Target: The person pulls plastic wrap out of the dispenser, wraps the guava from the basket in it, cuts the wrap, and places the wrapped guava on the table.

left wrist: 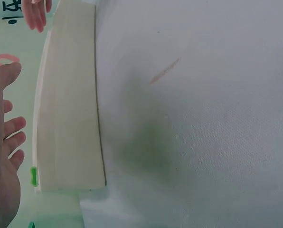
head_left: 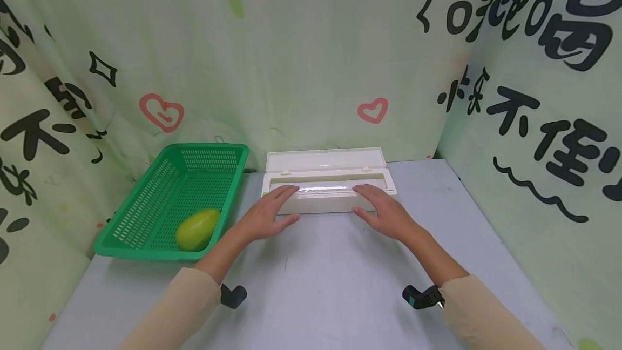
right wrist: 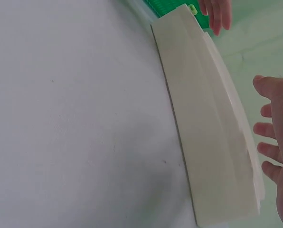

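Note:
A white cling film dispenser stands at the back of the table with its lid raised. Inside lies a clear, shiny roll of film. My left hand hovers at the dispenser's left front, fingers extended and thumb apart. Opposite it, my right hand hovers at the right front with its fingers likewise stretched out. Neither palm holds anything. Both wrist views show the dispenser's plain front wall beside the hands, and a small green tab shows near its left end.
To the left, a green plastic basket holds a yellow-green oval fruit. A pale curtain with hearts and black lettering encloses the back and sides. The white tabletop extends in front of the dispenser.

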Available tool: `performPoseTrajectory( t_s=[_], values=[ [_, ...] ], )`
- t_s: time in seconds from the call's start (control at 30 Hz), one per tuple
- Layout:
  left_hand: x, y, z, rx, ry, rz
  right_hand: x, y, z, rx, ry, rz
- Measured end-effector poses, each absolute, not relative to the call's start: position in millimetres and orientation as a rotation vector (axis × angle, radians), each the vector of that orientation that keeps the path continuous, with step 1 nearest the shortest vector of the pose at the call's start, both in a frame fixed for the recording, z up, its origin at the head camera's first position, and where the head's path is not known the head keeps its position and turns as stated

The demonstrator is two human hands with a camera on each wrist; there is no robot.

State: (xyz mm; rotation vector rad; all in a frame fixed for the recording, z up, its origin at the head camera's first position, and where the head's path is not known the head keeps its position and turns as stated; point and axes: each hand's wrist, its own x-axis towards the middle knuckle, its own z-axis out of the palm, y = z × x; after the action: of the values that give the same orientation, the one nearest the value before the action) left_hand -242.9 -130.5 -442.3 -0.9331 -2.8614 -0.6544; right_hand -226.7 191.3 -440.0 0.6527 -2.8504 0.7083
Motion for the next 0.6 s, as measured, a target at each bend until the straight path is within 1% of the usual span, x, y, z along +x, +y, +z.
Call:
performPoseTrajectory(
  t_s=[0.6],
  values=[
    [-256,-134,-445,-0.839,-2.92,-0.621,-237,194,-440,0.545,-2.893,0.696]
  ],
)
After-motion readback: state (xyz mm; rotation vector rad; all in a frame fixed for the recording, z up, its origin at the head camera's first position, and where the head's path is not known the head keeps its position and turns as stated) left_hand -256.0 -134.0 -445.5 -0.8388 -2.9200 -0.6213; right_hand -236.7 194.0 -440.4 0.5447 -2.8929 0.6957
